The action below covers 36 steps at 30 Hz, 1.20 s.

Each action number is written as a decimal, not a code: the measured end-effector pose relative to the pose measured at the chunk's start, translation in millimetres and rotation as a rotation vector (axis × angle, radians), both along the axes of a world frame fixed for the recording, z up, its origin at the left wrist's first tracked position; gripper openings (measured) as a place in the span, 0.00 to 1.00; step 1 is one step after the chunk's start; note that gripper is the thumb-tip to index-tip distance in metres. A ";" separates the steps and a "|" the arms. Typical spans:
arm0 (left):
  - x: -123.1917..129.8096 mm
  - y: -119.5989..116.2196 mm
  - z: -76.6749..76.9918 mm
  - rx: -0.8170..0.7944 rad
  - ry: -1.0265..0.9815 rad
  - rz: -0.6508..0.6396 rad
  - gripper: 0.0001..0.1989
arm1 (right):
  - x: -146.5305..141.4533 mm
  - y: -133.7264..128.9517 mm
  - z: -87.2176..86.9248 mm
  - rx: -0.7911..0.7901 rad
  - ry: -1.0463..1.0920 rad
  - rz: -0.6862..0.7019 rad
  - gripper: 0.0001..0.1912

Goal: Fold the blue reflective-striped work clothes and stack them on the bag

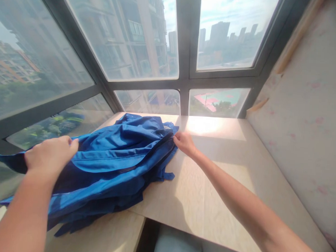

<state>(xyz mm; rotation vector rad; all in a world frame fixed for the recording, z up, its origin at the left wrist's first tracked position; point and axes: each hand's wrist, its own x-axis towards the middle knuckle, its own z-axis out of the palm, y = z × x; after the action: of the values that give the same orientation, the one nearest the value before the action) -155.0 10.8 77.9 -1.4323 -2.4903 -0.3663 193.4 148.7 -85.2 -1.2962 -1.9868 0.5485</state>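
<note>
A crumpled blue garment (108, 160) lies on the pale wooden surface, spread from the left edge of the view to the middle. My left hand (49, 155) is closed on its upper left part, fingers wrapped over the cloth. At the garment's right end, my right hand (184, 142) pinches the edge near the collar-like folds. Between my hands the cloth runs in long loose folds, and a small strap sticks out at its lower right side.
Grey-framed windows (185, 60) stand behind the wooden surface (218, 186). A wall with a faint floral pattern (306, 119) rises on the right. Below the surface's front edge, a dark gap and a greyish-white object (177, 244) show.
</note>
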 end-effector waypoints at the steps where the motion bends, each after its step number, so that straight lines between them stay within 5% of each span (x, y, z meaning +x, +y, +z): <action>1: 16.6 6.0 -10.7 0.002 0.023 -0.051 0.13 | -2.8 -2.7 -1.4 0.022 0.015 0.014 0.11; 5: 109.4 39.5 -63.7 0.037 -0.192 -1.003 0.19 | -10.2 -15.6 -5.0 0.148 0.132 0.147 0.08; 8: 157.7 66.9 -95.0 0.010 -0.339 -1.270 0.19 | -6.8 -24.9 -9.5 0.171 0.220 0.208 0.08; 13: 164.5 90.6 -110.4 -0.131 -0.482 -1.235 0.16 | 5.7 -33.9 -21.0 0.012 0.361 0.186 0.08; 22: 158.1 84.7 -112.2 -0.202 -0.664 -1.092 0.18 | -15.4 -45.8 -45.1 -0.399 0.845 0.211 0.16; 28: 153.8 76.3 -120.0 -0.196 -0.680 -1.080 0.17 | -16.8 -46.2 -46.0 -0.366 0.728 0.295 0.13; 33: 158.1 72.1 -132.6 -0.103 -0.422 -0.922 0.14 | -26.3 -73.1 -56.4 -0.637 0.384 0.807 0.12; 36: 153.5 83.5 -129.6 -0.066 -0.376 -0.867 0.12 | -42.8 -96.2 -64.5 -0.602 0.256 0.861 0.10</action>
<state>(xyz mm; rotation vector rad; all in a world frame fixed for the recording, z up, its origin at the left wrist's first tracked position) -1.5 94.3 -51.7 -2.6255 -1.9689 -0.7617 150.6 52.4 -149.6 -0.5371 -2.1667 1.7227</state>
